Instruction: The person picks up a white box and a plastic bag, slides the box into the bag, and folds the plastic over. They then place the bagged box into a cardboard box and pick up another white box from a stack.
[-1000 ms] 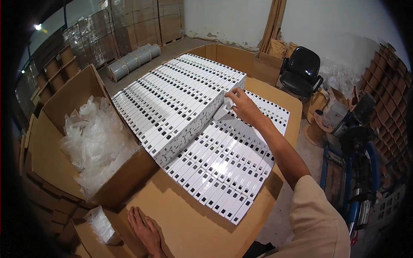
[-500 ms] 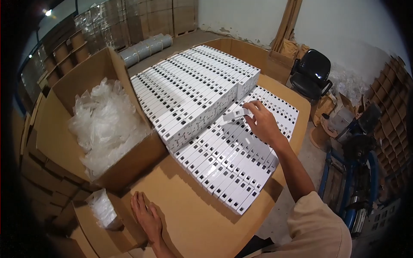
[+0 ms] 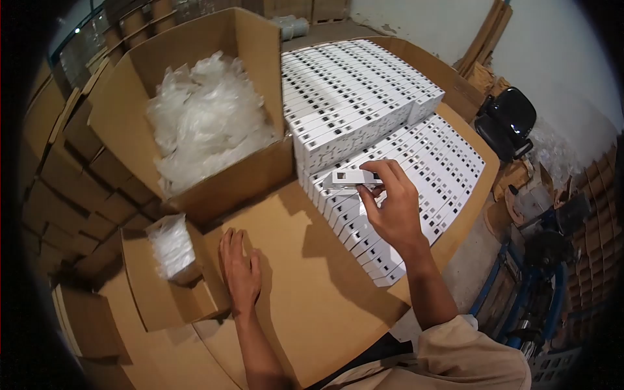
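Between thumb and fingers, my right hand (image 3: pixel 393 198) grips a slim white box (image 3: pixel 351 178) with small dark squares on it. It holds the box above the near rows of similar white boxes (image 3: pixel 422 169). Behind them rises a taller stack of the same boxes (image 3: pixel 357 84). My left hand (image 3: pixel 242 270) lies flat on the brown tabletop (image 3: pixel 299 260), fingers stretched and holding nothing. Close to its left stands a small open carton (image 3: pixel 149 302) containing a bundle of clear plastic (image 3: pixel 174 247).
A large open carton (image 3: pixel 237 179) full of crumpled clear plastic bags (image 3: pixel 205 123) stands at the back left. Stacked cardboard (image 3: pixel 71 188) lines the left side. Beyond the table's right edge are a black chair (image 3: pixel 510 120) and a blue metal frame (image 3: pixel 491 279).
My right hand has lifted the white box off the rows and brought it nearer. The view has swung left, shifting things rightward. My left hand still rests on the table.
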A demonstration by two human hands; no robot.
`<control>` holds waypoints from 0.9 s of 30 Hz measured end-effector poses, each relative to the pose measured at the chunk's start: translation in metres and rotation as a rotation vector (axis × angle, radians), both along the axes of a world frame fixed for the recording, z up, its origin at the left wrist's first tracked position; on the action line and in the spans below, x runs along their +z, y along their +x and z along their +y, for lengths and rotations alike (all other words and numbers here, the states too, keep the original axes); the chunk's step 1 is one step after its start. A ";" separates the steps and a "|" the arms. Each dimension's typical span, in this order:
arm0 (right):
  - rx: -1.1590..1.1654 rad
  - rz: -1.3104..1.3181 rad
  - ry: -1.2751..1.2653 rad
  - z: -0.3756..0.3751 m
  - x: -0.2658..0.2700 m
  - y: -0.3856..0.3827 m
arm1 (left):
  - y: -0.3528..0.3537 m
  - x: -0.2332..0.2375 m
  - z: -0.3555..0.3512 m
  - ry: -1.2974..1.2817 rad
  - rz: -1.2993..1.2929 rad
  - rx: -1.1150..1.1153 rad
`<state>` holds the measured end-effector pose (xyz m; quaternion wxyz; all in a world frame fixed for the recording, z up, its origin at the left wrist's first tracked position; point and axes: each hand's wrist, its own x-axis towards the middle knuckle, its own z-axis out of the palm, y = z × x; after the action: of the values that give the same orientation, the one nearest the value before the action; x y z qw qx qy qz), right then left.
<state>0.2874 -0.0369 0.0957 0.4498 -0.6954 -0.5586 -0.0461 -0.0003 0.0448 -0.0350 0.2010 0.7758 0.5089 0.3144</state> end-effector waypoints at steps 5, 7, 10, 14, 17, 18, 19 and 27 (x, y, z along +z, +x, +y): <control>0.080 0.032 0.013 0.016 -0.018 -0.057 | 0.000 0.007 0.002 -0.114 -0.278 0.040; 0.113 0.072 0.006 0.024 -0.028 -0.076 | -0.001 0.010 0.002 -0.084 -0.241 0.045; 0.140 0.086 -0.022 0.040 -0.048 -0.095 | 0.001 0.010 0.005 -0.054 -0.272 0.061; 0.191 0.140 0.026 0.059 -0.075 -0.115 | 0.003 0.008 0.009 -0.104 -0.415 0.105; 0.239 0.184 0.046 0.062 -0.086 -0.124 | 0.005 0.015 0.007 -0.245 -0.570 0.152; 0.257 0.207 0.042 0.063 -0.089 -0.128 | 0.003 0.017 0.007 -0.279 -0.575 0.169; 0.268 0.175 0.053 0.064 -0.096 -0.129 | 0.001 0.018 0.006 -0.314 -0.579 0.186; 0.477 0.215 0.073 0.065 -0.114 -0.127 | 0.001 0.001 0.016 -0.320 -0.808 0.113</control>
<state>0.1608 0.0281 -0.0182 0.5295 -0.5283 -0.6537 0.1154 0.0010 0.0608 -0.0344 0.4842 0.5207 0.4732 0.5201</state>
